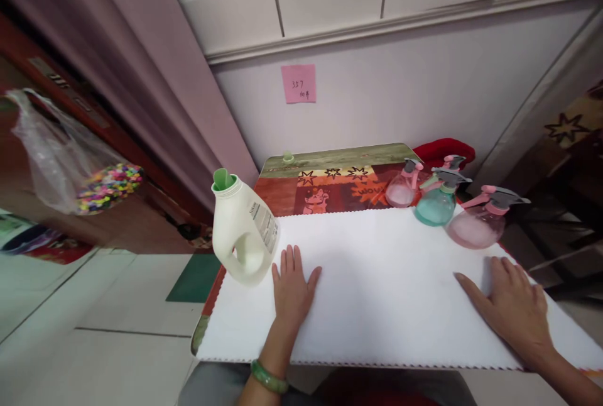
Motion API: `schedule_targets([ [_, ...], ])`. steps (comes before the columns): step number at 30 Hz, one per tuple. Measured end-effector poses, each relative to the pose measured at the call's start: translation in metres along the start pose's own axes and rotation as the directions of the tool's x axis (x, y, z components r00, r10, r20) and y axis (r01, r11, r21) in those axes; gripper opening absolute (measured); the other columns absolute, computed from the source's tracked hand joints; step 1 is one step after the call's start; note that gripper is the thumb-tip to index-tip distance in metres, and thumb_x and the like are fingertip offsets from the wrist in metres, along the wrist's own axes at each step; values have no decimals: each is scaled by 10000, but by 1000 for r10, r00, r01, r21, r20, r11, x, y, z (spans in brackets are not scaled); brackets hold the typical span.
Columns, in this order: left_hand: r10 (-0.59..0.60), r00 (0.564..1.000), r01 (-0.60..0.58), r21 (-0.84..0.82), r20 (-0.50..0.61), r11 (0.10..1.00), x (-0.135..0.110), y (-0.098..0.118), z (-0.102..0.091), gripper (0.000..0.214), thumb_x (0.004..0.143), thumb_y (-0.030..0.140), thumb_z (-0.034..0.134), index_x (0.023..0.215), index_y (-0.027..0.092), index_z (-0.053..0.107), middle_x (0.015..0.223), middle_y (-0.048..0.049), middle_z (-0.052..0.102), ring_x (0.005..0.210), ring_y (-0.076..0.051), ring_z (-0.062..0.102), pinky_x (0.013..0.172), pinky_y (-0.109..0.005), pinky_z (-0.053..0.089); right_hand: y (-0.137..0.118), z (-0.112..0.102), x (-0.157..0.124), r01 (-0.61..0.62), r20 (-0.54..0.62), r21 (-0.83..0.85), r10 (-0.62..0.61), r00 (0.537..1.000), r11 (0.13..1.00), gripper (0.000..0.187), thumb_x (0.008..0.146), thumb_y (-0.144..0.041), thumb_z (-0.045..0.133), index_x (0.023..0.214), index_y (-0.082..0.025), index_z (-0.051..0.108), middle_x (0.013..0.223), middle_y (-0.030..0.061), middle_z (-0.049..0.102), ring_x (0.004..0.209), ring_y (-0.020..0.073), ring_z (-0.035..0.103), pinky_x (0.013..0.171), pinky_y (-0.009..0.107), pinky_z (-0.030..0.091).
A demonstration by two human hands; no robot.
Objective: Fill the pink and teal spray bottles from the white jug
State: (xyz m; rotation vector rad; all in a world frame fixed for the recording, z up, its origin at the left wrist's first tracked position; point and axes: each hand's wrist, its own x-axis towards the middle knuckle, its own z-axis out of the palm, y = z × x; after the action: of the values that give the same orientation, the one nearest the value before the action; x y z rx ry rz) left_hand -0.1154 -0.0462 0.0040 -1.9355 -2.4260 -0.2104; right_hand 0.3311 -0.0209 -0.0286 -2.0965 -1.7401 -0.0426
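My left hand (293, 290) lies flat on the white cloth (372, 293), fingers spread, holding nothing. Just beyond its fingertips, to the left, stands a cream detergent jug (245, 230) with its cap off, showing a green spout in its mouth. A small green cap (287, 157) sits at the table's far left corner. My right hand (516, 305) rests palm down on the cloth's right side, thumb apart, with nothing in it. Past it are several spray bottles: a pink one (477, 227), a teal one (434, 207) and another pink one (400, 192) among them, each holding some liquid.
The patterned table (277, 195) stands against a wall bearing a pink note (298, 84). At left, a plastic bag of colourful bits (108, 187) hangs by a brown door. A red item (445, 149) lies behind the bottles.
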Motion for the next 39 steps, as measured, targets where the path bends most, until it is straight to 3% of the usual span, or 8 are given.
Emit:
schedule_targets([
  [9,5,1000,-5,-2,-11,1000,2,0,2,795,996,624,305,1583,88,314,1660,-186,283,1549,-333,230,1226,-575,202,4,-7,3,1,-55,3,-1,999,1000,896,891,-724,328,1451,-39,468,1507,267,484,1423,442,427,1177,619,315],
  [24,-1,1000,2,-31,17,1000,-4,2,-8,757,1001,580,323,1587,102,315,1660,-178,291,1551,-327,227,1236,-552,180,5,-6,1,23,-21,-57,-24,999,998,859,896,-676,291,1441,-45,496,1491,296,492,1427,472,411,1173,612,301],
  [31,5,1000,-5,-6,10,1000,-1,1,-4,753,1003,561,341,1580,78,321,1665,-175,277,1549,-337,227,1233,-567,178,4,-3,1,63,-31,-60,-65,997,996,745,924,-626,304,1342,-66,564,1432,237,562,1370,403,491,1146,575,358],
  [39,28,1000,-28,32,-9,999,3,0,-1,765,1008,580,292,1569,62,338,1651,-192,313,1542,-342,245,1224,-565,202,4,-6,4,20,-19,20,-20,1000,1000,651,936,-606,401,1344,-130,573,1444,184,575,1354,370,505,1150,551,365],
])
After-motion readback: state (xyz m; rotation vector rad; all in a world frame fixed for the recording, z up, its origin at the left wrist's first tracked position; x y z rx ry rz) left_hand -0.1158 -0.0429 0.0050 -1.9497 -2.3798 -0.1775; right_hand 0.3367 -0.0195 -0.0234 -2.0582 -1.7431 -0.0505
